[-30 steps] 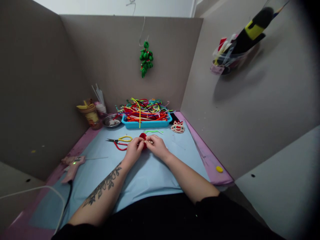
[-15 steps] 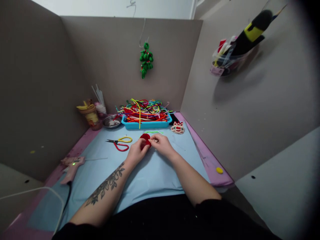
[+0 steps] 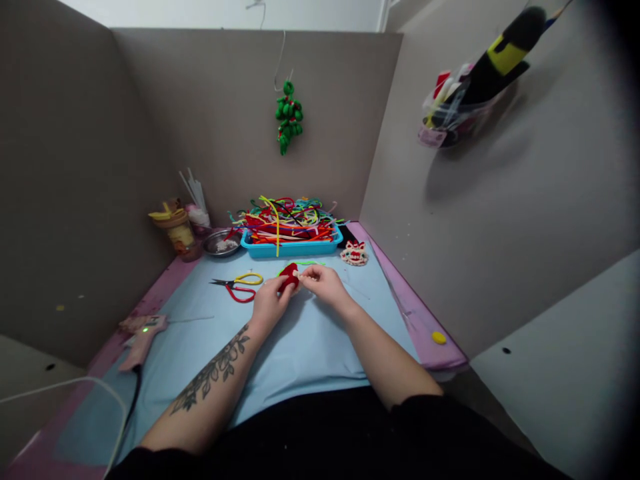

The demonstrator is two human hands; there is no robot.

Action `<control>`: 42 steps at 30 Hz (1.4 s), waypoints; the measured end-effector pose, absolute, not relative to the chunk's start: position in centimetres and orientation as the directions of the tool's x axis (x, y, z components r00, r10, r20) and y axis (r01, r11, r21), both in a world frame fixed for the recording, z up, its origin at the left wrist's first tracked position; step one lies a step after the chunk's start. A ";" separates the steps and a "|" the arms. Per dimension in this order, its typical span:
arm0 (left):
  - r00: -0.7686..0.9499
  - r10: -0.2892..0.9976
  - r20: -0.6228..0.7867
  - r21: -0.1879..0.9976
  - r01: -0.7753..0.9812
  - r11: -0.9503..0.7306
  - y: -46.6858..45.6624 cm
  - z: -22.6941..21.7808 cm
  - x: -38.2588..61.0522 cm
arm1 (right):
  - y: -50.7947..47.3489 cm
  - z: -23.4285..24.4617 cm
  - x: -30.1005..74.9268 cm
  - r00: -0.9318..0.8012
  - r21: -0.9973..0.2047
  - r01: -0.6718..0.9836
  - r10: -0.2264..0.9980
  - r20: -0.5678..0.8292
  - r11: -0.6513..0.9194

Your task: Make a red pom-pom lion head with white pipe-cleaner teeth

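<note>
My left hand point(image 3: 268, 303) and my right hand point(image 3: 324, 283) meet over the light blue mat point(image 3: 280, 347). Between them is a small red fuzzy piece point(image 3: 289, 275), gripped by the fingers of my left hand. My right hand pinches a thin pale strand at the top of that red piece. A green pipe cleaner point(image 3: 306, 264) lies just behind the hands. Scissors with one yellow and one red handle point(image 3: 238, 285) lie to the left of my left hand.
A blue tray point(image 3: 293, 247) heaped with coloured pipe cleaners stands at the back. Left of it are a metal dish point(image 3: 221, 243) and a yellow cup point(image 3: 176, 228). A small red-and-white craft figure point(image 3: 355, 254) sits right. A glue gun point(image 3: 141, 336) lies left.
Both hands have shifted slightly away from me with the red piece. My right hand now pinches at its top.
</note>
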State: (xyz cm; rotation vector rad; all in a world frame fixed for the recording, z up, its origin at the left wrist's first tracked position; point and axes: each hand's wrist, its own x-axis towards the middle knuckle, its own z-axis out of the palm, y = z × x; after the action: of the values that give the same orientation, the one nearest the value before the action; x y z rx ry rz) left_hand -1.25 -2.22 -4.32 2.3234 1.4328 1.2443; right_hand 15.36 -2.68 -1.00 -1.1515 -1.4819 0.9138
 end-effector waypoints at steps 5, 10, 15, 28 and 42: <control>0.260 0.687 0.679 0.396 0.658 -0.640 -1.5 -4.8 -2.1 | -2.5 -1.4 15.2 -0.101 -0.999 0.025 0.994 0.034 0.036; 0.304 0.666 0.681 0.329 0.686 -0.649 -1.5 -4.7 -1.9 | -2.3 -2.4 14.9 -0.061 -1.000 -0.005 0.998 0.000 0.000; 0.306 0.709 0.635 0.291 0.755 -0.587 -2.4 -3.8 -1.6 | -2.1 -3.0 14.6 0.007 -0.995 0.080 0.998 0.058 0.057; 0.350 0.700 0.623 0.174 0.810 -0.560 -2.9 -3.2 -1.6 | -2.5 -3.3 13.7 0.057 -0.777 0.538 0.906 0.419 0.326; 0.158 0.852 0.499 0.661 0.567 -0.492 -1.9 -4.8 -1.2 | -2.0 -4.2 13.4 0.060 -0.750 0.509 0.851 0.522 0.424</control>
State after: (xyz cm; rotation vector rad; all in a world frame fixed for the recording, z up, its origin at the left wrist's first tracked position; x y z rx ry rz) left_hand -1.18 -1.88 -4.78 2.1213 1.3625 1.2546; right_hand 13.38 -1.98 -4.15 -1.2253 -1.5961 0.3957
